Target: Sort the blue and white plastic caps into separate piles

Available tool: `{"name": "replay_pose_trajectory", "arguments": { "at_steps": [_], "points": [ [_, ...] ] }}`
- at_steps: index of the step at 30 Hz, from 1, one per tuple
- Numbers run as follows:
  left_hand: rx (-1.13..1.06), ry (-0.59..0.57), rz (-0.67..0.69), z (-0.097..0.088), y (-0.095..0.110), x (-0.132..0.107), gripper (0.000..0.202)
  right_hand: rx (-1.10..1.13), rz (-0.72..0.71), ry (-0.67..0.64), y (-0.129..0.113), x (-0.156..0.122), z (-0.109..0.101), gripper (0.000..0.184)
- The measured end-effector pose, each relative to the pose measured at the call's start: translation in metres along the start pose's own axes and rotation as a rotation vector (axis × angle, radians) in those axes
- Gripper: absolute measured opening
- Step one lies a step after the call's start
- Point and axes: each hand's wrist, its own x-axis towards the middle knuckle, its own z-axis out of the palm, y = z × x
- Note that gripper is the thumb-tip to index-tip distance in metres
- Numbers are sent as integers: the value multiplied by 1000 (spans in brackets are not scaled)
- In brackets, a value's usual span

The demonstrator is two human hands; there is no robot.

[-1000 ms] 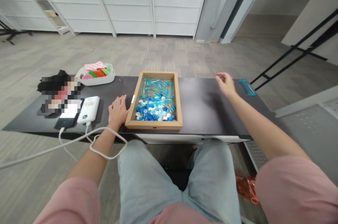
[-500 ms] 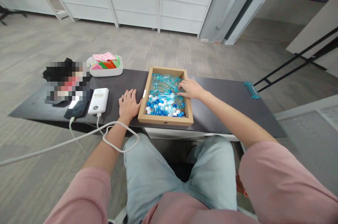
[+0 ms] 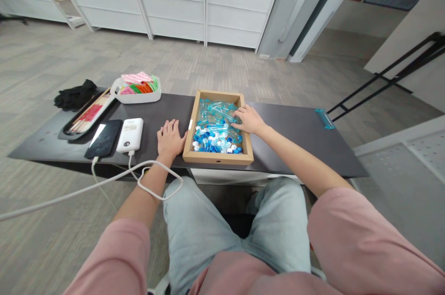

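At the bottom of the frame are the person's lap in pale jeans [image 3: 225, 230] and two pink sleeves. A white cable [image 3: 52, 198] comes in from the lower left edge and loops over the left forearm.

On the dark bench [image 3: 313, 137], at the centre of the frame, an open cardboard box [image 3: 218, 160] stands at the near edge. Its near half holds a heap of small blue and white pieces [image 3: 215, 140], and its far half holds clear blue curved pieces [image 3: 217, 109].

The left hand [image 3: 170, 137] lies palm down on the bench, just beside the box's left wall. Its grip is spread flat and holds nothing. The right hand [image 3: 248, 119] reaches over the box's right wall, with its fingertips on the clear blue curved pieces. Whether its grip pinches one cannot be told.

Left of the left hand lie a white power bank [image 3: 130, 134] and then a black phone [image 3: 104, 138], each with a lead plugged in. Further back at the left are a long black tray [image 3: 86, 114] of thin sticks, a white tub [image 3: 139, 93] of coloured items and a black cloth [image 3: 74, 95].

At the far right edge of the bench, one clear blue straight piece [image 3: 325, 118] lies alone, well apart from the box. Beyond it are grey floor and white panelled cupboards [image 3: 174, 3].
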Motion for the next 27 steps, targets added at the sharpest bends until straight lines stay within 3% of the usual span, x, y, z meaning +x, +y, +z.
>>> {"name": "replay_pose_trajectory", "arguments": {
  "at_steps": [5, 15, 18, 27],
  "points": [
    [12, -15, -16, -1, 2, -1, 75, -7, -44, 72, -3, -9, -3, 36],
    [12, 25, -23, 4, 1, -1, 74, 35, -259, -14, 4, -11, -22, 32],
    [27, 56, -17, 7, 2, -1, 75, 90, -204, 19, 3, -14, -31, 31],
    [43, 42, -1, -1, 4, -6, 77, 541, 110, 363, 21, -17, -30, 19]
  ]
}}
